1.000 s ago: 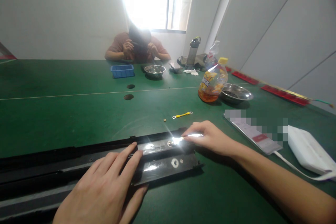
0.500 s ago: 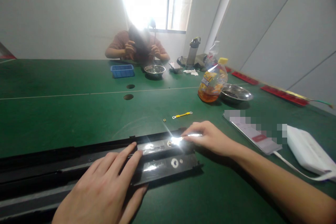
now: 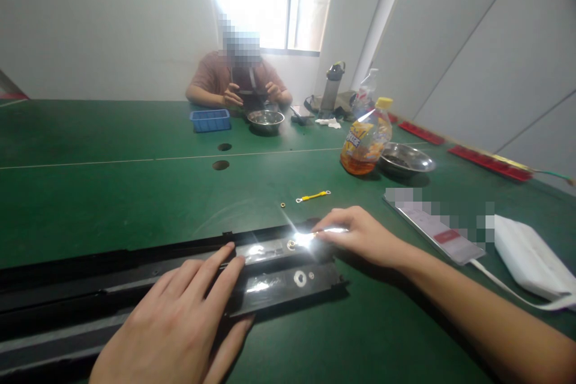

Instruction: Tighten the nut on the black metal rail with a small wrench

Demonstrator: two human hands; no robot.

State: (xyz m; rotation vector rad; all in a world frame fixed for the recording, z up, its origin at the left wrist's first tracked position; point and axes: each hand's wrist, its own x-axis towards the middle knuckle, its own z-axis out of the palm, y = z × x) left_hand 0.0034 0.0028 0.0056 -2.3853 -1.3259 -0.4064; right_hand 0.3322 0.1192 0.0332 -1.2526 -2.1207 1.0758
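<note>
Two hands at one black metal rail, which lies on one green table. The left hand holds the rail, its fingers slightly parted over the top and its thumb at the near edge. The right hand, at the rail's right end, has thumb and forefinger brought together on one slim metal tool; glare hides the tool's tip, so I cannot tell whether it touches the one round fastener beside it on the rail. Just beyond the rail lie one small brass-coloured ring and one yellow cable with two ring terminals, one per end. Farther beyond the rail are one blue plastic basket, two steel bowls and three bottles: one yellow-capped drink bottle, one clear bottle and one sports flask. To the rail's right lie one phone and one white power bank. Facing the rail across the table sits one other person, both hands raised.
</note>
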